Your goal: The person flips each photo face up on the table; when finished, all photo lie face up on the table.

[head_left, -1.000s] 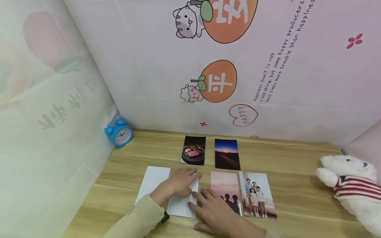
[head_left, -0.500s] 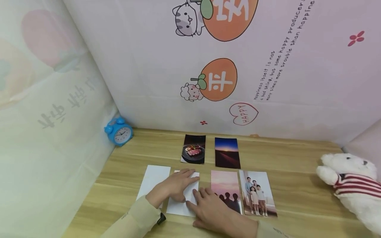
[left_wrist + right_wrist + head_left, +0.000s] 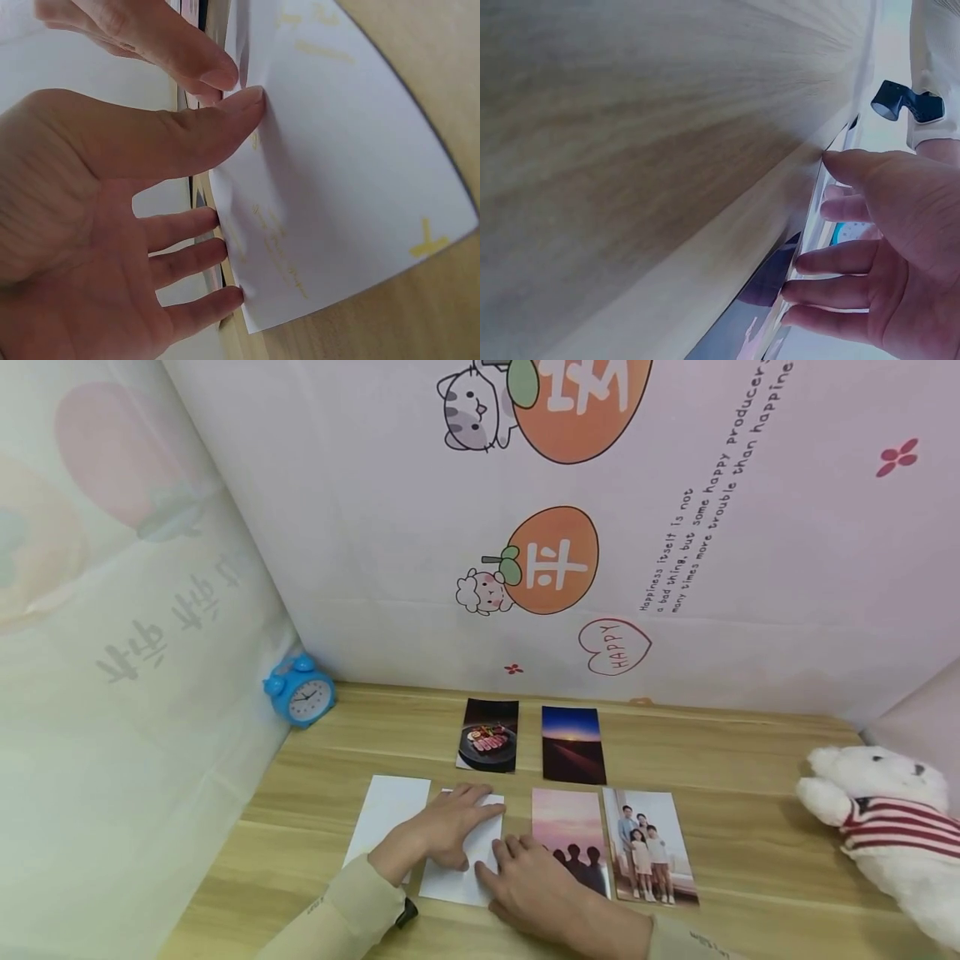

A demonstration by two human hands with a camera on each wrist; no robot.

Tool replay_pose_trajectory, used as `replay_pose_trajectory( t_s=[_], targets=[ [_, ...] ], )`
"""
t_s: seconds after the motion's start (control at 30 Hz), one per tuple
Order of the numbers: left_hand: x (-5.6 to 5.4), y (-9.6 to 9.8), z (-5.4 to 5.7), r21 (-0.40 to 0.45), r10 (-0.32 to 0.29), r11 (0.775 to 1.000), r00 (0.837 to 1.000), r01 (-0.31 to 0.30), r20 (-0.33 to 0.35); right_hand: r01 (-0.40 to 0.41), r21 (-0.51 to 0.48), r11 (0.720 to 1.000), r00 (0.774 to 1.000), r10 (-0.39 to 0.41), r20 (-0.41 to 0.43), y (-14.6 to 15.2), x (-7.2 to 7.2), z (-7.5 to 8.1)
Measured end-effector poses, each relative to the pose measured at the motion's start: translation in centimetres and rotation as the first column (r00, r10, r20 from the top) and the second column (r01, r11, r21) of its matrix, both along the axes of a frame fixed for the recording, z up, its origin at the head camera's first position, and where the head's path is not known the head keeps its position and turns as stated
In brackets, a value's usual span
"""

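Note:
My left hand [image 3: 442,831] lies spread over a white card [image 3: 452,887] on the table. In the left wrist view its thumb [image 3: 240,109] presses on the card's face, while the other fingertips touch along one edge. Faint yellow print shows on that card. My right hand [image 3: 536,885] rests beside the same card with relaxed fingers, its fingertips at the card's right edge. Its wrist overlaps the lower part of a pink sunset photo card [image 3: 564,818] with silhouettes. A second white card [image 3: 386,810] lies to the left, partly hidden by the left forearm.
A family photo card [image 3: 648,852] lies right of the pink one. Further back are a steak photo card [image 3: 487,739] and a dusk landscape card [image 3: 572,747]. A blue alarm clock [image 3: 302,692] stands back left; a white plush bear [image 3: 885,827] sits at the right.
My left hand has shifted slightly left and toward me, its thumb moving down the white card. The right hand has barely moved, staying by the card's edge. The cards lie where they were.

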State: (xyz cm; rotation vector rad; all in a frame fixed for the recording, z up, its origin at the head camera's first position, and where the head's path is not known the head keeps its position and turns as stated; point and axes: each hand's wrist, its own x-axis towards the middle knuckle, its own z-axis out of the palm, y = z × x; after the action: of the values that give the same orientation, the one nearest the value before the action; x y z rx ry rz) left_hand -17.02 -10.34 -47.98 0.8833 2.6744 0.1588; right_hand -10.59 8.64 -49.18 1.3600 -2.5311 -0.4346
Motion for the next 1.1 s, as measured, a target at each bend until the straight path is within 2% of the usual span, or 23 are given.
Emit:
replay_pose_trajectory(
  t_s=[0.33, 0.57, 0.67, 0.87, 1.1],
  targets=[
    [-0.21, 0.08, -0.25, 0.015, 0.006, 1.0, 1.0, -0.006, -0.005, -0.062, -0.084, 0.995, 0.998, 0.06, -0.025, 0.05, -0.28, -0.13],
    [-0.21, 0.03, -0.2, -0.003, 0.01, 1.0, 1.0, -0.01, 0.003, -0.188, -0.089, 0.978, 0.982, 0.19, 0.007, 0.19, -0.66, 0.1],
    [-0.25, -0.04, -0.25, -0.005, 0.002, 1.0, 1.0, -0.002, 0.001, -0.229, -0.083, 0.97, 0.973, 0.23, -0.005, 0.17, -0.73, 0.1],
    [-0.2, -0.11, -0.26, 0.003, -0.004, 1.0, 1.0, 0.004, -0.009, -0.25, -0.09, 0.964, 0.968, 0.248, -0.036, 0.02, -0.69, 0.01],
    [-0.11, -0.15, -0.28, 0.017, -0.005, 1.0, 1.0, 0.005, -0.006, -0.239, -0.105, 0.965, 0.971, 0.24, 0.003, 0.03, -0.61, 0.06]
  ],
)
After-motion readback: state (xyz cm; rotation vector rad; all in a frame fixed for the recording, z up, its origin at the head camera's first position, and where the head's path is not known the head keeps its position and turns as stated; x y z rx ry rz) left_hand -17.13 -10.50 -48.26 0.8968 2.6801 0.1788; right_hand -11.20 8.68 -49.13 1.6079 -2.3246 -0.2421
